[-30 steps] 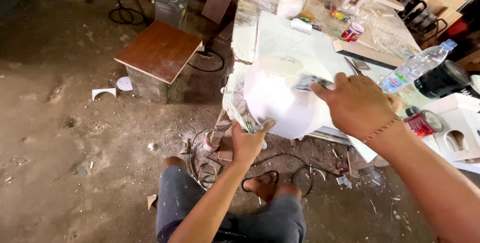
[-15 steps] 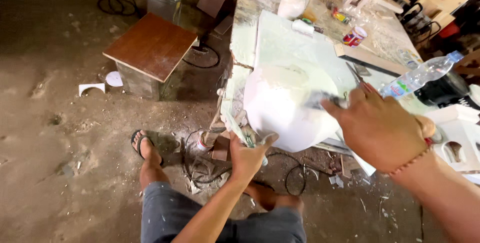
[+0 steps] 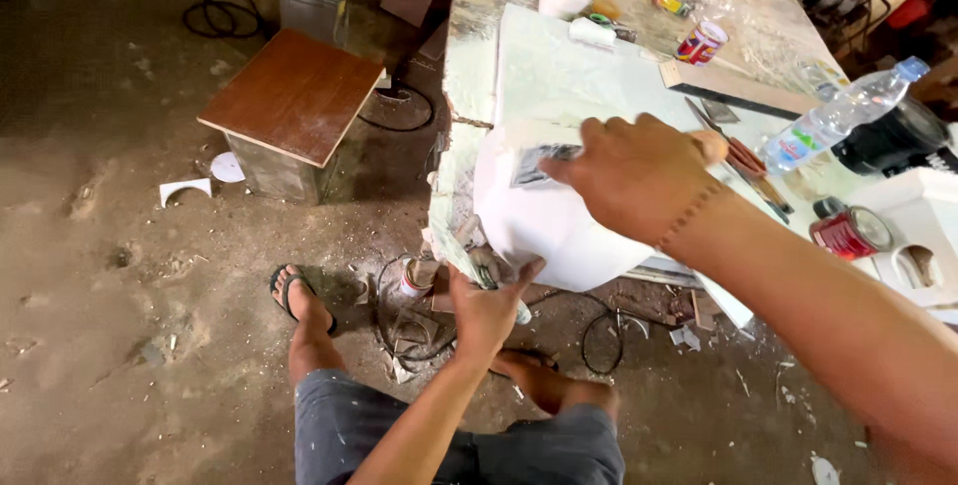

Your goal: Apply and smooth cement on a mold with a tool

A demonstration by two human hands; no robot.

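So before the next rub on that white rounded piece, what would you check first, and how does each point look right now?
1. Right hand presses the grey abrasive sheet onto the white rounded piece: ok.
2. Left hand steadies the piece from below at the bench edge: ok.
3. Piece fully supported: not ok, it overhangs the bench.
4. Water bottle and red tin apart from the piece: ok.
5. Feet clear of the cable on the floor: cannot tell.

white rounded block – overhanging table edge, grey sandpaper on top.
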